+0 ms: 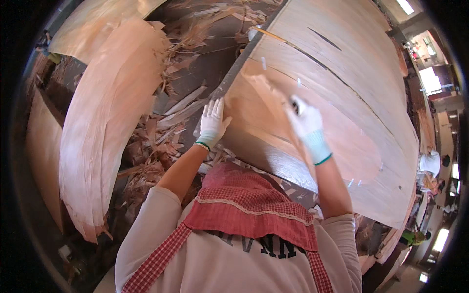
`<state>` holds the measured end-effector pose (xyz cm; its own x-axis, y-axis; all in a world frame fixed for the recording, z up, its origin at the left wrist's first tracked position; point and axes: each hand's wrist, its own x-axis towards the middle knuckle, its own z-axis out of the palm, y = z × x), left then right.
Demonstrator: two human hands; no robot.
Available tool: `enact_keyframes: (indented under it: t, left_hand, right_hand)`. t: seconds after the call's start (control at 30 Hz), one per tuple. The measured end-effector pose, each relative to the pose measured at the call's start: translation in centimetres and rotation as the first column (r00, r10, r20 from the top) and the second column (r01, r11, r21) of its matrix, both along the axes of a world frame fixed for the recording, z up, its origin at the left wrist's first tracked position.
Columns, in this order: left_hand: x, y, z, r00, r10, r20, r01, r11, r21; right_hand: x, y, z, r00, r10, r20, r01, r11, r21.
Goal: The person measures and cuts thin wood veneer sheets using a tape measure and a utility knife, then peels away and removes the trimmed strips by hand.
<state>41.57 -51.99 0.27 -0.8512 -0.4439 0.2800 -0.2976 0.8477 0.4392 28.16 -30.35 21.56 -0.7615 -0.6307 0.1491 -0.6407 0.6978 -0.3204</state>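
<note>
one gloved right hand is closed around a small dark object, mostly hidden and too blurred to identify. beneath that grip lies a broad, pale veneer sheet. left of the grip, the gloved left hand rests flat, fingers straight, clasping nothing. farther left are veneer scraps and a long curved veneer piece.

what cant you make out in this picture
Head view:
Dark object in the right grip: blurred, mostly covered by it.
Left grip: palm hidden by its back.
Pale sheet, top left: cut off by the top edge.
Person in green, right rim: too small for detail.
</note>
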Motion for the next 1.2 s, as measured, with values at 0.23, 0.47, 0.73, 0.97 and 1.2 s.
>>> enact_keyframes:
  t: [0.23,0.47,0.73,0.97,1.2]
  left_hand:
    - [-0.6,0.5,-0.6,0.996,-0.025,-0.087,0.031,0.998,0.063]
    - [-1.1,0.3,0.4,0.985,-0.077,-0.155,0.119,0.952,0.281]
    - [-0.7,-2.9,5.6,0.988,-0.102,-0.115,0.12,0.979,0.166]
    - [23.6,-28.7,-3.7,0.625,0.771,-0.123,-0.511,0.523,0.682]
    - [47.0,-16.3,-11.2,0.211,0.656,0.725,-0.912,0.399,-0.095]
  right_hand:
    - [-5.6,2.9,17.2,0.961,0.031,-0.276,-0.086,0.978,-0.19]
    - [-4.4,3.3,25.7,0.85,-0.053,-0.524,0.018,0.997,-0.072]
    - [-6.1,4.6,25.3,0.842,0.131,-0.523,-0.199,0.977,-0.077]
    - [-4.7,5.6,21.7,0.792,0.183,-0.583,-0.214,0.977,0.017]
    - [2.1,2.6,17.1,0.943,0.266,-0.2,-0.237,0.959,0.157]
